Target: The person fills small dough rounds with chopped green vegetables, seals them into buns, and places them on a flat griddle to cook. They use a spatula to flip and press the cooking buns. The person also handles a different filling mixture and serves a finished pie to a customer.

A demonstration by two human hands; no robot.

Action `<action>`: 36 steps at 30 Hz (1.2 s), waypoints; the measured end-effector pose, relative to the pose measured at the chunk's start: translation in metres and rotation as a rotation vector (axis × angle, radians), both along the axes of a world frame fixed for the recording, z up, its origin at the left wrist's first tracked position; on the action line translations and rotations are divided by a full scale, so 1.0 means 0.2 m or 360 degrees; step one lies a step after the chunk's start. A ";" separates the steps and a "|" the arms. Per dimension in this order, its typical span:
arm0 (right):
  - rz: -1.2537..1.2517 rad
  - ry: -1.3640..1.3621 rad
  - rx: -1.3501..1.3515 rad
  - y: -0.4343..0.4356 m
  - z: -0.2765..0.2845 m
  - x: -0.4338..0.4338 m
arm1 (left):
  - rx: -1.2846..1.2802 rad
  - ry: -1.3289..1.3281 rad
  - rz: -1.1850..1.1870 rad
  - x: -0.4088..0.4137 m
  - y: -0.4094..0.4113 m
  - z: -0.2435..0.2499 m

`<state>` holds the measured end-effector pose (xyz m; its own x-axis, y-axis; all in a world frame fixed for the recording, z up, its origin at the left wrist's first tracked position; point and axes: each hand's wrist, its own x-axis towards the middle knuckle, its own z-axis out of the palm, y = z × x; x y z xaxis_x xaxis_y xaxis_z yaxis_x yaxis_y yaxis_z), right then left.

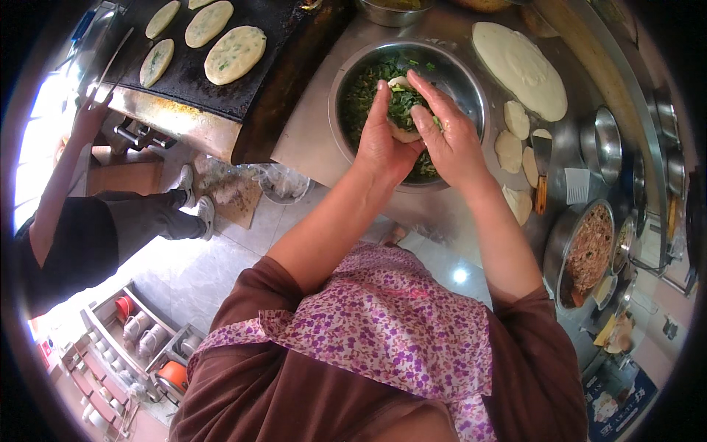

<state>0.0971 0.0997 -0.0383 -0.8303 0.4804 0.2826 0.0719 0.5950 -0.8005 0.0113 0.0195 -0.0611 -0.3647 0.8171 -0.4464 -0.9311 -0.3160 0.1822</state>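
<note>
A piece of dough (405,134) heaped with chopped green leaves (405,105) is cupped between my two hands, over a large steel bowl (479,105). My left hand (385,141) supports it from the left and below. My right hand (448,130) curves around its right side, with thumb and fingers against the dough and filling. The dough's top is still open and the greens show. More chopped greens (362,91) lie in the bowl below, partly hidden by my hands.
Right of the bowl lie a big dough slab (519,72), several dough pieces (508,152), a wooden-handled scraper (541,193) and a bowl of minced filling (591,248). On the left, flat stuffed breads (236,55) sit on a black griddle (190,63), where another person's hand (91,113) holds tongs.
</note>
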 end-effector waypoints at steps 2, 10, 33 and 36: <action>-0.0068 -0.0011 0.0177 -0.01 -0.04 -0.02 | 0.0037 0.0045 0.0017 0.00 0.02 -0.06; -0.0015 0.0043 -0.0164 0.02 0.05 -0.03 | -0.0023 0.0133 0.0036 -0.04 -0.01 -0.06; 0.0152 -0.0481 -0.0147 0.11 -0.14 0.01 | -0.0007 0.0201 -0.0565 -0.22 -0.17 0.12; 0.0217 -0.0750 -0.0681 0.17 -0.28 0.06 | -0.0085 0.0168 -0.0739 -0.18 -0.15 0.15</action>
<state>0.1093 0.1332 -0.0934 -0.8799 0.3515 -0.3197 0.4196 0.2593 -0.8699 -0.0250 -0.0108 -0.0308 -0.0120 0.8812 -0.4726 -0.9472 0.1414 0.2878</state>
